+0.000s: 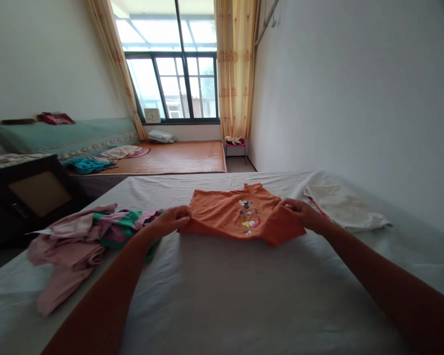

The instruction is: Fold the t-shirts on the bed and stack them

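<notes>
An orange T-shirt [222, 212] with a cartoon print is stretched out over the white-sheeted bed [244, 296]. My left hand [177, 217] pinches its left edge, fingers closed on the cloth. At the opposite edge, my right hand [299, 212] grips the fabric near a sleeve. The near side of the shirt is lifted a little off the sheet, and its far part rests on the bed. To the left lie crumpled pink clothes [70, 241] and a green and pink striped garment [122, 227]. A folded white garment [346, 204] lies on the right.
A dark cabinet [40, 192] stands at the left. Beyond the bed is another bed with a brown mat [192, 153], with a teal cloth [85, 165] on it. A small pink stool [236, 143] stands by the curtain [237, 69]. A white wall [355, 98] borders the right.
</notes>
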Motion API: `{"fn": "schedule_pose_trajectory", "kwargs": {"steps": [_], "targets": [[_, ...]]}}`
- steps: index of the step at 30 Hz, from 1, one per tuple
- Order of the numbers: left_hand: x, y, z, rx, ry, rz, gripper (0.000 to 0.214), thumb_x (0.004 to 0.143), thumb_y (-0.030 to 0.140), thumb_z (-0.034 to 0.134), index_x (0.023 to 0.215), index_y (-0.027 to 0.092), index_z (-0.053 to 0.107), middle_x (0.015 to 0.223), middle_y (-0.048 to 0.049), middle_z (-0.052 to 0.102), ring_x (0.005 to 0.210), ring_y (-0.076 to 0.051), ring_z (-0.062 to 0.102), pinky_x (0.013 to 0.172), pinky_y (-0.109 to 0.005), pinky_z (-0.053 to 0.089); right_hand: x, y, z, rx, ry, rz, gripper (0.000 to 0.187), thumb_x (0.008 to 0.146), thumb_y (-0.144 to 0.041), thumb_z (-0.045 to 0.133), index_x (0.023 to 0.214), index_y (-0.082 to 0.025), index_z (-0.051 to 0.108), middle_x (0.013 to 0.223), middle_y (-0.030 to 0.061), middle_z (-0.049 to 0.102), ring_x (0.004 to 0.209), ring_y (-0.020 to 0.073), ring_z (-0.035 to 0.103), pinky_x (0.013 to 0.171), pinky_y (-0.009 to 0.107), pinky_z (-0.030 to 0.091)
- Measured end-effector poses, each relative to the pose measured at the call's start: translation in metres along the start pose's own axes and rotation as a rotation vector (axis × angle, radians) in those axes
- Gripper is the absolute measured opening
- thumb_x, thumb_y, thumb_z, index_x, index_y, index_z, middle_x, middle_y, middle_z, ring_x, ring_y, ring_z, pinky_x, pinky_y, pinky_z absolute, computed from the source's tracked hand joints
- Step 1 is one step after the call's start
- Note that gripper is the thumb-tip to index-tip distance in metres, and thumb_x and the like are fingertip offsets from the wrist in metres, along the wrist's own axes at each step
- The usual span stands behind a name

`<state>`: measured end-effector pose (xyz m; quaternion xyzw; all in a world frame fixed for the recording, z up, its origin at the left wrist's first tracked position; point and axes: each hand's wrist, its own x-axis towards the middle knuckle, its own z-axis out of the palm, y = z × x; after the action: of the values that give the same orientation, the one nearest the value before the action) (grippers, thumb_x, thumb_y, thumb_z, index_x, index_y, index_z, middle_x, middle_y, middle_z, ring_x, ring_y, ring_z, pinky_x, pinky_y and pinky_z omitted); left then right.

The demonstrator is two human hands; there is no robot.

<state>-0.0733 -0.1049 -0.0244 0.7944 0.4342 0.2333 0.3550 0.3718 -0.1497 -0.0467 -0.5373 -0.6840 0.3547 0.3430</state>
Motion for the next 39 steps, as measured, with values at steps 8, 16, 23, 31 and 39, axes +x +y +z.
{"fn": "schedule_pose_trajectory", "kwargs": {"steps": [8, 16, 23, 31, 39], "targets": [[0.012, -0.042, 0.016, -0.269, 0.312, -0.208, 0.07, 0.072, 0.062, 0.058, 0.122, 0.014, 0.052, 0.088, -0.005, 0.068, 0.079, -0.018, 0.061, 0.066, -0.025, 0.047, 0.031, 0.027, 0.009, 0.149, 0.213, 0.289, 0.051, 0.081, -0.059, 0.05, 0.108, -0.018, 0.059, 0.094, 0.0104, 0.07, 0.083, 0.0218, 0.065, 0.065, 0.029, 0.052], [0.019, -0.048, 0.025, 0.048, 0.318, 0.045, 0.042, 0.079, 0.037, 0.051, 0.115, 0.017, 0.062, 0.117, -0.0067, 0.064, 0.113, -0.024, 0.054, 0.103, -0.037, 0.036, 0.006, 0.021, -0.013, 0.196, -0.132, 0.104, 0.059, 0.069, -0.047, 0.071, 0.118, -0.02, 0.053, 0.092, 0.0037, 0.064, 0.079, 0.0151, 0.059, 0.066, 0.024, 0.045], [0.018, -0.056, 0.021, 0.204, 0.125, -0.01, 0.037, 0.08, 0.036, 0.045, 0.105, 0.019, 0.068, 0.112, -0.0052, 0.068, 0.109, -0.024, 0.058, 0.101, -0.037, 0.04, -0.002, 0.027, -0.035, -0.026, -0.47, 0.165, 0.043, 0.065, -0.046, 0.072, 0.095, -0.016, 0.065, 0.07, -0.0011, 0.059, 0.059, 0.0103, 0.052, 0.054, 0.021, 0.039], [0.008, -0.025, 0.031, 0.817, 0.285, -0.015, 0.033, 0.079, 0.026, 0.049, 0.107, 0.027, 0.067, 0.126, -0.0076, 0.054, 0.109, -0.027, 0.054, 0.094, -0.04, 0.043, 0.01, 0.031, -0.032, -0.593, 0.123, 0.043, 0.03, 0.084, -0.045, 0.051, 0.081, -0.02, 0.067, 0.076, 0.0048, 0.069, 0.068, 0.0175, 0.063, 0.065, 0.027, 0.044], [0.04, 0.02, 0.074, 0.625, 0.103, 0.137, 0.029, 0.088, 0.027, 0.042, 0.103, 0.023, 0.066, 0.101, -0.0051, 0.066, 0.096, -0.02, 0.059, 0.085, -0.031, 0.044, 0.046, 0.049, 0.016, -0.506, 0.248, -0.037, 0.021, 0.082, -0.03, 0.054, 0.099, -0.019, 0.06, 0.097, 0.0073, 0.068, 0.086, 0.0189, 0.063, 0.075, 0.027, 0.044]]}}
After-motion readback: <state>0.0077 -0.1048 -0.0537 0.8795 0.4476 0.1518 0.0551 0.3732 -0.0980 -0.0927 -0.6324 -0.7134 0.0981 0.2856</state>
